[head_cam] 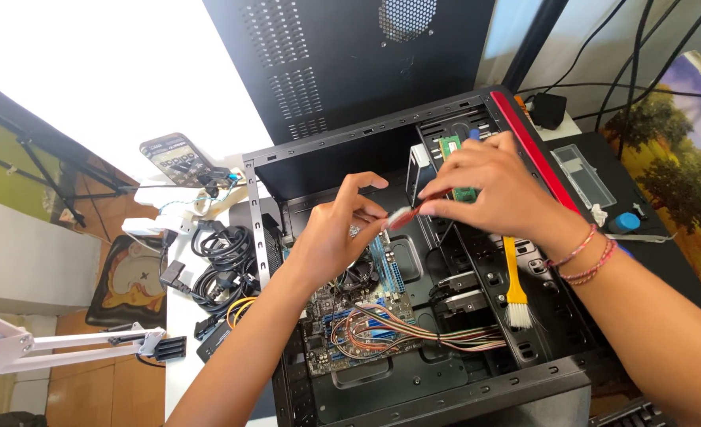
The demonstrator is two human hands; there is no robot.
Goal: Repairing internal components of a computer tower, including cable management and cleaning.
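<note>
Both hands were over the open PC case [414, 142], which lay on its side on the counter [180, 316]; left hand [336, 237] had its grip pressed together, thumb and fingers pinching the near end of a small red-and-white tool [402, 215]; right hand [489, 190] had its grip pinched on the same tool's far end, fingers curled, just above the drive cage; tool sat between the two hands, over the case's middle; motherboard [350, 316] lay below the left wrist, with a ribbon of coloured wires [437, 332] running right from it; yellow brush [515, 292] lay inside the case, near the right wrist; black cables [220, 273] and a phone [175, 158] were on the counter, left of the case.
</note>
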